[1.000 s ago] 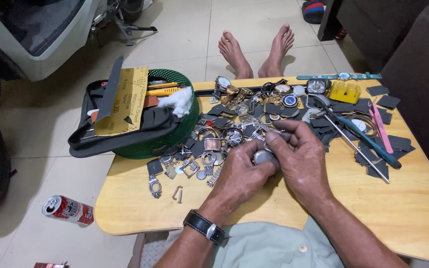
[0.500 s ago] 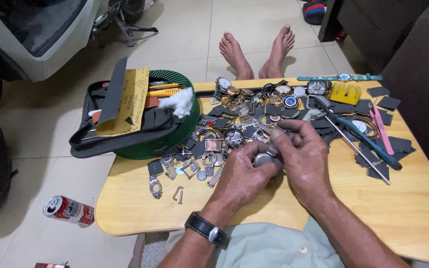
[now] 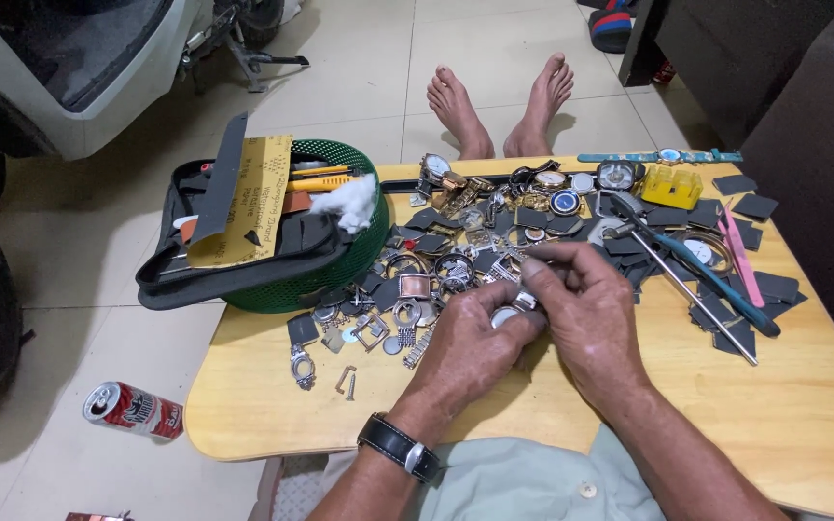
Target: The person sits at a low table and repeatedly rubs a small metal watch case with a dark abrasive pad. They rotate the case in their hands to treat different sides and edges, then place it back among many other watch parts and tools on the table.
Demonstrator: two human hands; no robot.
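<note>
Head view, looking down at a low wooden table (image 3: 494,415) strewn with watch parts. Centre frame: left hand (image 3: 470,338) and right hand (image 3: 586,314) close together, both curled around a small silver watch case (image 3: 507,315), only partly visible between the fingers. Left fingers bent under and around the case; right thumb and forefinger pinched at its upper edge, on a metal bit too small to identify. Neither hand open. Black wristwatch (image 3: 400,447) on the left wrist.

Likely risks: tiny piece slipping from the pinch and vanishing into the pile of cases and links (image 3: 417,289) just above the hands, or rolling off the near edge to the tiled floor. Tweezers (image 3: 697,289) and blue tool (image 3: 716,285), right of frame, lying within elbow reach, easily knocked. Green basket (image 3: 349,260), upper left, overhanging the table edge.
</note>
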